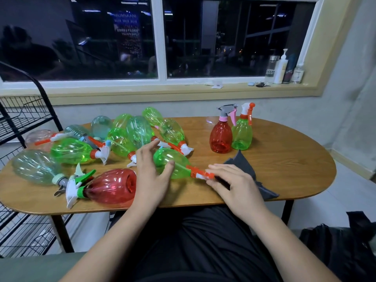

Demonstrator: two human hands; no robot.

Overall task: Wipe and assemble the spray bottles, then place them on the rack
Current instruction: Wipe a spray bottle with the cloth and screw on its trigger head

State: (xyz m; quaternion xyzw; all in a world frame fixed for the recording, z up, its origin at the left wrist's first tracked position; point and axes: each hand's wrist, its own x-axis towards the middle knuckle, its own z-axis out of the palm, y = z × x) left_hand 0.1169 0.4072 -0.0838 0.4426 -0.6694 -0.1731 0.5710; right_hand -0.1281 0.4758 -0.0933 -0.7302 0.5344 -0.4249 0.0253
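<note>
The left hand is hovering at the green bottle, fingers spread straight and only the thumb resting on its body. The right hand is laying its fingertips on the bottle's orange-and-white spray head; its thumb is hidden, so I cannot tell whether it is pinching. With the bottle lying on its side near the front of the table, just beside the grey cloth, the left hand should probably be closing round the body to stop it rolling while the right is bringing the cloth along.
</note>
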